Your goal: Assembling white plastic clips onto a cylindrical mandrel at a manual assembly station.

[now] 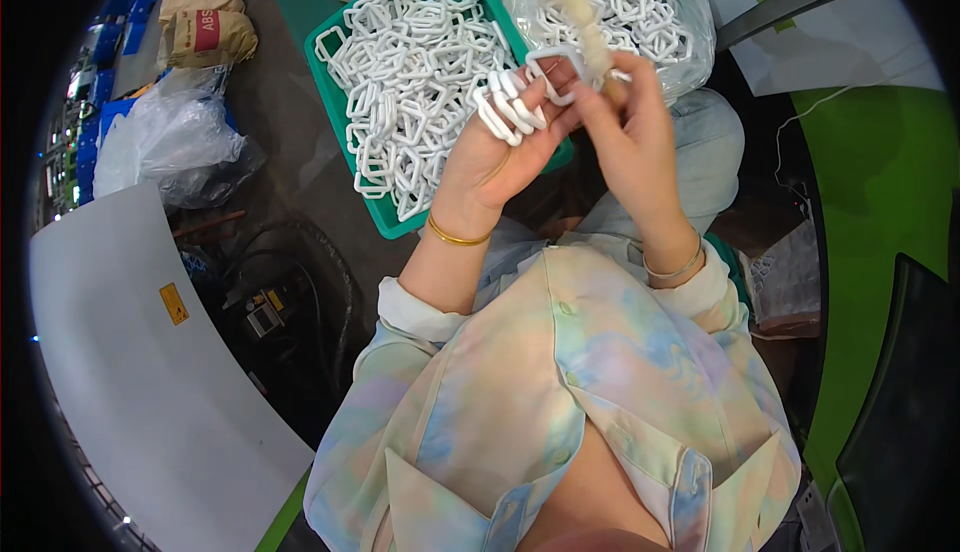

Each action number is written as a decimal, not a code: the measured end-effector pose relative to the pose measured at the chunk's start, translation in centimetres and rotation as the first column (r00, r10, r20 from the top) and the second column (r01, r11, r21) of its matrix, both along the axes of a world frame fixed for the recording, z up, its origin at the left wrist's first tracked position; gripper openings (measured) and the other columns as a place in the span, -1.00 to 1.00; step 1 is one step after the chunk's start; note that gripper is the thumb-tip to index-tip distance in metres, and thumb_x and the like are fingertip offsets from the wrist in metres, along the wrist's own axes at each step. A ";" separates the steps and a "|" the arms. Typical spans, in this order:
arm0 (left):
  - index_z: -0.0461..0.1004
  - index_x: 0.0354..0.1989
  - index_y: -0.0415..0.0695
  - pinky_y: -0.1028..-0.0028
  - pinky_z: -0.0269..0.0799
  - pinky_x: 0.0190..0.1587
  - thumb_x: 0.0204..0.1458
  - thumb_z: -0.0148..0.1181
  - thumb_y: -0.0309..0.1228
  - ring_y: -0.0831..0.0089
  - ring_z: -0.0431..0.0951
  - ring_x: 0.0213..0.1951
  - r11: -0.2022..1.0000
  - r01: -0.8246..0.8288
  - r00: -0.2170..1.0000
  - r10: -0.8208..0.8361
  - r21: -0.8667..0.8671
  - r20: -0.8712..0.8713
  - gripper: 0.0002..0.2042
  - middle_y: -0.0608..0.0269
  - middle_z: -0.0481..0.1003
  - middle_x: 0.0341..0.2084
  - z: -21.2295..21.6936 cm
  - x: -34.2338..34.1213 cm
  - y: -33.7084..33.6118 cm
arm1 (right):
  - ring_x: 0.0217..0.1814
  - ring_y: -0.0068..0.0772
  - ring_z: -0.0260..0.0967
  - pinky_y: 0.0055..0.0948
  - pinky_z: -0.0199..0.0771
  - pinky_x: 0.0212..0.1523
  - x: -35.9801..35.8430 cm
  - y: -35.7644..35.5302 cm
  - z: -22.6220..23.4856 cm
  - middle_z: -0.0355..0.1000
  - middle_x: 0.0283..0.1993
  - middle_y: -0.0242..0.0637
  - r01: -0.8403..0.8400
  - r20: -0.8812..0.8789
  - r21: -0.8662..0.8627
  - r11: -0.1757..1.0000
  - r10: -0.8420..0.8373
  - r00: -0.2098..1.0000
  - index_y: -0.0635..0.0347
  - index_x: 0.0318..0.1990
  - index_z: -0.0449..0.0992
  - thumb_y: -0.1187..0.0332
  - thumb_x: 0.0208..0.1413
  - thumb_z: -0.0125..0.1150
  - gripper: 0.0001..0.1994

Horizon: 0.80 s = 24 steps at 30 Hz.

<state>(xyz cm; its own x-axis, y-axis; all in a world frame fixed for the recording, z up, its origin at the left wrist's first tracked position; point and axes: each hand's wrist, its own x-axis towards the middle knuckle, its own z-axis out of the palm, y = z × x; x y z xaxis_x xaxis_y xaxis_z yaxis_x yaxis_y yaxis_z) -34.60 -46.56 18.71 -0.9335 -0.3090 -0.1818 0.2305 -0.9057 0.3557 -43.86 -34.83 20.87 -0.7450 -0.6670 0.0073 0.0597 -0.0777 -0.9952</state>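
Note:
My left hand [500, 162], palm up, holds several white plastic links [508, 110] lined up side by side across its fingers. One more white frame-shaped link [556, 72] stands between the two hands, at the left fingertips. My right hand [637, 137] is closed, its thumb and fingers pinched at the right edge of that link; the fingertips partly hide the contact. Just above them runs a lumpy cream-coloured strand [575, 7], blurred, so its kind cannot be told. A green bin [385, 220] heaped with loose white links [415, 82] lies beyond my left hand.
Past my right hand, a clear plastic bag [690, 62] holds more white links. A white machine panel [150, 322] stands at left, with plastic bags [170, 137] and brown sacks [205, 27] behind it. Cables [310, 272] lie on the floor. A green panel [880, 192] stands at right.

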 end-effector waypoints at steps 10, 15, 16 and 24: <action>0.38 0.14 -0.27 0.29 0.44 0.19 0.26 0.09 -0.49 0.34 0.48 0.09 0.998 -0.058 0.997 0.057 0.009 0.059 -0.70 0.14 0.48 0.03 0.7 -0.4 1.1 | -0.39 -0.80 0.29 -0.68 0.27 -0.41 0.1 -0.6 0.3 0.44 -0.38 -0.48 0.038 -0.091 -0.015 0.999 -0.039 0.995 0.28 0.03 0.34 0.51 0.20 0.26 -0.70; 0.37 0.16 -0.28 0.26 0.39 0.24 0.26 0.09 -0.48 0.30 0.47 0.11 0.975 0.212 0.939 -0.186 0.062 -0.289 -0.68 0.10 0.48 0.04 -1.2 0.2 -0.9 | -0.48 -0.83 0.14 -0.74 0.08 -0.49 1.7 -0.2 1.7 0.32 -0.49 -0.57 -0.122 -0.229 0.146 0.982 0.153 0.961 0.29 -0.01 0.33 0.50 0.20 0.26 -0.73; 0.35 0.18 -0.28 0.23 0.37 0.26 0.26 0.07 -0.52 0.28 0.47 0.12 0.979 0.128 0.972 -0.092 0.158 -0.214 -0.67 0.08 0.48 0.04 -0.7 0.0 -0.2 | -0.48 -0.83 0.08 -0.73 0.05 -0.49 1.7 -0.4 1.1 0.27 -0.50 -0.58 -0.080 -0.214 0.130 0.988 0.106 0.971 0.28 -0.02 0.34 0.47 0.20 0.28 -0.72; 0.32 0.20 -0.25 0.14 0.31 0.35 0.24 0.05 -0.58 0.18 0.42 0.21 0.986 -0.092 0.995 0.095 0.137 -0.012 -0.65 0.03 0.42 0.15 -0.8 0.2 -0.8 | -0.43 -0.55 0.25 -0.45 0.31 -0.39 1.8 1.6 0.9 0.33 -0.48 -0.27 -0.084 -0.301 0.231 0.969 0.154 0.941 0.29 -0.12 0.44 0.29 0.35 0.07 -0.79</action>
